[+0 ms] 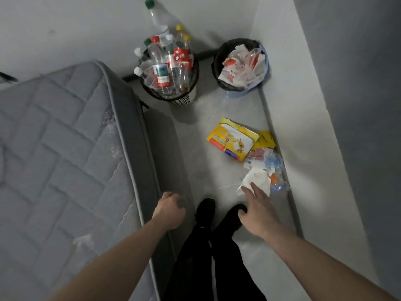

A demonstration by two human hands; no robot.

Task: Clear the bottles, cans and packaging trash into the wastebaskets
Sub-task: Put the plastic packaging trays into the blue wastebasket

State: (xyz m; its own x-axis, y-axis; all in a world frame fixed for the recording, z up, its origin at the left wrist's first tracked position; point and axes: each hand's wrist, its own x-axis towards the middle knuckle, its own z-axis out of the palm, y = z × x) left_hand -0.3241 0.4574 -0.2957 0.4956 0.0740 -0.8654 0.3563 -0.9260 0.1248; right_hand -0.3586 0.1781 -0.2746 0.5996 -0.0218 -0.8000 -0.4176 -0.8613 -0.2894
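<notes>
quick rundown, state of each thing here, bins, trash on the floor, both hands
bottle wastebasket: upright, overfull, bottles sticking out above the rim
wrapper wastebasket: upright, heaped with wrappers
yellow pack: lying flat on the floor
white packaging: on the floor, by the right fingertips
left hand: fingers curled, holding nothing
right hand: fingers straight, reaching to the white packaging

A grey quilted mattress (60, 148) lies on the grey floor (201, 170) beside white walls (314, 105).

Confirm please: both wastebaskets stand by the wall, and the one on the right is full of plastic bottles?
Not quite. In the head view the bottles fill the left wastebasket; the right wastebasket holds crumpled packaging. Both do stand by the wall.
</notes>
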